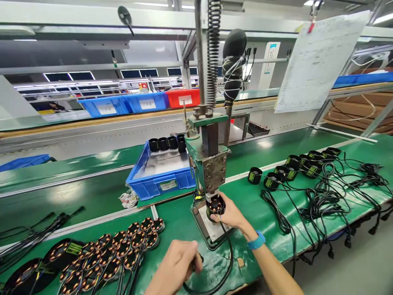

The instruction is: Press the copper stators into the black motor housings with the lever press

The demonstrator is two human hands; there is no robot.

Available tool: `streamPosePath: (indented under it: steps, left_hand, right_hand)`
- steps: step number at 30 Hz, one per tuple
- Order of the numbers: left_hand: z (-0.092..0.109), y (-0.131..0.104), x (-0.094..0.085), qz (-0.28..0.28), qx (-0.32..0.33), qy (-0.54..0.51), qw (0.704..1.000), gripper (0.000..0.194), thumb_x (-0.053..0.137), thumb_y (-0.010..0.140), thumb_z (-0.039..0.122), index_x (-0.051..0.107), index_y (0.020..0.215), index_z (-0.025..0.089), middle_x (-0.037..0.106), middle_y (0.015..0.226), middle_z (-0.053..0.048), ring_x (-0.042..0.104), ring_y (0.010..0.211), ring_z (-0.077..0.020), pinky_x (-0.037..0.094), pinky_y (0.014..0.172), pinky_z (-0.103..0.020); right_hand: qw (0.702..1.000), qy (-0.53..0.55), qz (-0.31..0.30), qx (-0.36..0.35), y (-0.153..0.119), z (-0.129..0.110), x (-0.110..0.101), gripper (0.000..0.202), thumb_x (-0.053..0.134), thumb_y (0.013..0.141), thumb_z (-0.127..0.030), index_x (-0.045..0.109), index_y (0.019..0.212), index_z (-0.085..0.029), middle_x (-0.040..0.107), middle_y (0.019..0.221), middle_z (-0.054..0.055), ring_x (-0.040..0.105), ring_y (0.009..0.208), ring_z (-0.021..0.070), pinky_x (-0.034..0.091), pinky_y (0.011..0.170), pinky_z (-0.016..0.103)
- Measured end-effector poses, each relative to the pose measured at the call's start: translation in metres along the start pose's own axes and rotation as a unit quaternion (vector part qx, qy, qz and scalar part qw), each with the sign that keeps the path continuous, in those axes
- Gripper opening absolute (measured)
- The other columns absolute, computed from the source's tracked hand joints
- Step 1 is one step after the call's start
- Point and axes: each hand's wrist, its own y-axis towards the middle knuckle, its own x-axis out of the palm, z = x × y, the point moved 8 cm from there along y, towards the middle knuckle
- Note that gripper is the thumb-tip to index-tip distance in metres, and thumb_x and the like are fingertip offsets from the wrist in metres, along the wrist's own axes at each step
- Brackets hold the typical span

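Note:
My right hand, a blue band at its wrist, grips a round black fan housing with a copper-wound motor inside. It stands on the metal base plate of a green press, directly under the ram. A black cable runs from the motor and loops down toward my left hand. The left fingers are curled closed around a dark piece that looks like part of this cable; most of it is hidden. Left of it lie several wound motor stators with leads.
Several black fan housings with coiled cables lie at right on the green bench. Behind the press's left side is a blue tray holding small black housings. Larger black housings sit at lower left. A paper sheet hangs upper right.

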Motion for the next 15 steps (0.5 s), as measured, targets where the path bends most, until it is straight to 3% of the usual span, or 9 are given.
streamPosePath:
  steps: [1,2,4,6,7,9,11,13,15]
  left_hand:
    - [-0.015,0.013,0.010,-0.034,-0.050,0.018,0.998,0.058,0.041,0.100,0.055,0.071,0.066,0.018,0.061,0.052,-0.003,0.056,0.047,-0.0167,0.045,0.052,-0.027]
    - [-0.026,0.026,0.016,-0.030,-0.069,0.034,0.997,0.045,0.048,0.096,0.052,0.074,0.080,0.018,0.068,0.061,-0.004,0.063,0.054,-0.0189,0.050,0.057,-0.028]
    - [-0.033,0.055,0.018,0.061,-0.019,0.047,0.997,0.036,0.061,0.086,0.041,0.072,0.112,0.019,0.078,0.102,-0.010,0.075,0.092,-0.0270,0.059,0.082,-0.037]
    - [-0.033,0.079,0.023,0.153,0.054,0.032,0.986,0.063,0.070,0.076,0.031,0.059,0.137,0.019,0.066,0.141,-0.016,0.062,0.132,-0.0329,0.050,0.109,-0.047]
    - [-0.035,0.090,0.029,0.174,0.071,0.019,0.982,0.074,0.074,0.072,0.028,0.053,0.143,0.018,0.060,0.148,-0.018,0.055,0.140,-0.0345,0.044,0.116,-0.051]
    - [-0.042,0.108,0.043,0.193,0.069,-0.018,0.979,0.083,0.080,0.067,0.027,0.049,0.143,0.017,0.061,0.145,-0.019,0.056,0.138,-0.0357,0.043,0.117,-0.055]
    - [-0.050,0.118,0.053,0.214,0.045,-0.046,0.975,0.078,0.084,0.065,0.029,0.052,0.135,0.018,0.069,0.131,-0.016,0.065,0.125,-0.0344,0.049,0.109,-0.054]
    - [-0.057,0.122,0.057,0.233,0.031,-0.055,0.970,0.070,0.084,0.065,0.031,0.055,0.127,0.019,0.073,0.120,-0.012,0.069,0.113,-0.0319,0.053,0.101,-0.051]
    - [-0.059,0.122,0.057,0.238,0.037,-0.058,0.969,0.064,0.082,0.065,0.030,0.057,0.123,0.020,0.073,0.115,-0.010,0.070,0.105,-0.0293,0.054,0.096,-0.048]
  right_hand:
    - [1.000,0.006,-0.023,-0.004,0.002,0.001,-0.002,0.069,0.081,0.068,-0.035,0.057,0.130,-0.014,0.073,0.111,0.006,0.069,0.096,0.0194,0.058,0.087,0.030]
    - [0.999,0.007,-0.046,-0.009,0.004,0.001,-0.006,0.073,0.082,0.068,-0.035,0.057,0.133,-0.014,0.073,0.115,0.007,0.070,0.100,0.0202,0.059,0.090,0.031]
    - [0.997,-0.013,-0.075,-0.014,0.005,-0.002,-0.022,0.083,0.085,0.064,-0.032,0.056,0.140,-0.014,0.071,0.125,0.010,0.070,0.111,0.0247,0.060,0.097,0.037]
    - [0.996,-0.052,-0.070,-0.013,0.009,-0.017,-0.054,0.083,0.085,0.063,-0.028,0.059,0.141,-0.014,0.066,0.136,0.014,0.065,0.126,0.0316,0.054,0.110,0.047]
    - [0.996,-0.076,-0.046,-0.017,0.014,-0.033,-0.076,0.076,0.082,0.067,-0.028,0.062,0.139,-0.014,0.063,0.140,0.015,0.061,0.132,0.0339,0.049,0.116,0.052]
    - [0.989,-0.129,0.044,-0.063,0.031,-0.092,-0.124,0.059,0.072,0.081,-0.033,0.065,0.137,-0.015,0.061,0.142,0.015,0.057,0.136,0.0333,0.043,0.121,0.055]
    - [0.952,-0.188,0.175,-0.168,0.050,-0.183,-0.164,0.053,0.060,0.093,-0.038,0.061,0.140,-0.013,0.064,0.136,0.012,0.062,0.130,0.0281,0.049,0.113,0.048]
    - [0.904,-0.204,0.274,-0.256,0.076,-0.276,-0.184,0.064,0.053,0.094,-0.046,0.052,0.145,-0.007,0.062,0.136,0.011,0.062,0.129,0.0243,0.049,0.103,0.037]
    - [0.883,-0.199,0.316,-0.284,0.113,-0.346,-0.191,0.080,0.034,0.093,-0.051,0.039,0.146,0.008,0.057,0.136,0.013,0.058,0.129,0.0225,0.044,0.097,0.033]
